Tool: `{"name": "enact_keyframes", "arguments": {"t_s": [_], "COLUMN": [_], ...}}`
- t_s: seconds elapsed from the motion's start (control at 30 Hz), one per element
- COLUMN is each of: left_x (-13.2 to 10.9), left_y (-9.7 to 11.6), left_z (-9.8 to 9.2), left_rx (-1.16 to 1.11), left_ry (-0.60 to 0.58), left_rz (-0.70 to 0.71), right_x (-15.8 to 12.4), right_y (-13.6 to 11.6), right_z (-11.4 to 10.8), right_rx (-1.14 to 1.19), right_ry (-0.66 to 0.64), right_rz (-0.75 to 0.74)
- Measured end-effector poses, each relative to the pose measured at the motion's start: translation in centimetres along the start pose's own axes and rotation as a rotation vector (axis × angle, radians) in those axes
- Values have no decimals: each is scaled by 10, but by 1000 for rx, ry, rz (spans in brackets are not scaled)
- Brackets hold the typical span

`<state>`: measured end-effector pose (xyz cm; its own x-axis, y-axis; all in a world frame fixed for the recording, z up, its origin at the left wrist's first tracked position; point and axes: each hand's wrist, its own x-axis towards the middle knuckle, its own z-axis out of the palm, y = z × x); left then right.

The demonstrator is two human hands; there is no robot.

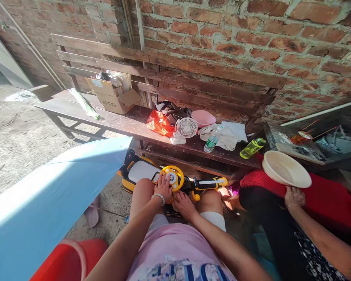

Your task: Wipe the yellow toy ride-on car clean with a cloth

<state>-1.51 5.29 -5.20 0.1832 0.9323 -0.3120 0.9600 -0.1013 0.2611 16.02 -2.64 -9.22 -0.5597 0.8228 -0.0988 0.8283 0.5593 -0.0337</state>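
Observation:
A yellow and black toy ride-on car [143, 171] lies on the ground between my knees, below a wooden bench. My left hand [163, 188], with a bead bracelet at the wrist, rests on the car's yellow steering wheel [172, 177] with fingers spread over its rim. My right hand [183, 205] sits just below the wheel, fingers curled against the car's dark body; what they hold, if anything, is hidden. A yellow handlebar part [212, 182] sticks out to the right.
On the wooden bench [117, 121] stand a cardboard box [111, 95], a red bag [159, 123], a small white fan [186, 128], a pink bowl [203, 117], cloths and two bottles [212, 141]. Another person on my right holds a white bowl [285, 169]. A blue sheet [46, 195] lies left.

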Motion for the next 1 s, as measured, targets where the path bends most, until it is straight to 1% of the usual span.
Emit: {"name": "enact_keyframes", "arguments": {"t_s": [0.07, 0.13, 0.23, 0.3, 0.43, 0.53, 0.6, 0.63, 0.67, 0.77, 0.83, 0.93, 1.0], "left_x": [-1, -2, -6, -9, -12, -10, -8, -7, -6, -4, -4, -5, -5], "left_y": [-1, -2, -1, 0, 3, 4, 4, 4, 4, 3, 1, 0, -1], "left_z": [-1, -3, -8, -13, -19, -19, -17, -15, -14, -12, -13, -17, -19], "left_rx": [4, 10, 25, 38, 64, 69, 61, 60, 61, 72, 72, 60, 51], "left_ry": [-9, -38, -53, -50, -74, -91, -87, -79, -70, -41, -34, -38, -42], "left_rz": [-3, -5, -21, -28, -39, -64, -67, -70, -74, -79, -66, -52, -60], "right_x": [7, 12, 17, 20, 18, 4, -9, -15, -22, -36, -41, -45, -45], "right_y": [4, 6, 4, -2, -12, -9, -2, 1, 5, 17, 32, 68, 95], "right_z": [5, 14, 25, 26, 14, -4, -21, -32, -44, -81, -103, -123, -127], "right_rx": [-16, -30, -17, 3, 112, 232, 341, 413, 492, 705, 799, 895, 953], "right_ry": [98, 121, 86, 28, -146, -264, -276, -238, -168, 147, 357, 642, 775], "right_rz": [-69, -87, -29, 20, 112, 191, 207, 214, 225, 289, 345, 473, 554]}}
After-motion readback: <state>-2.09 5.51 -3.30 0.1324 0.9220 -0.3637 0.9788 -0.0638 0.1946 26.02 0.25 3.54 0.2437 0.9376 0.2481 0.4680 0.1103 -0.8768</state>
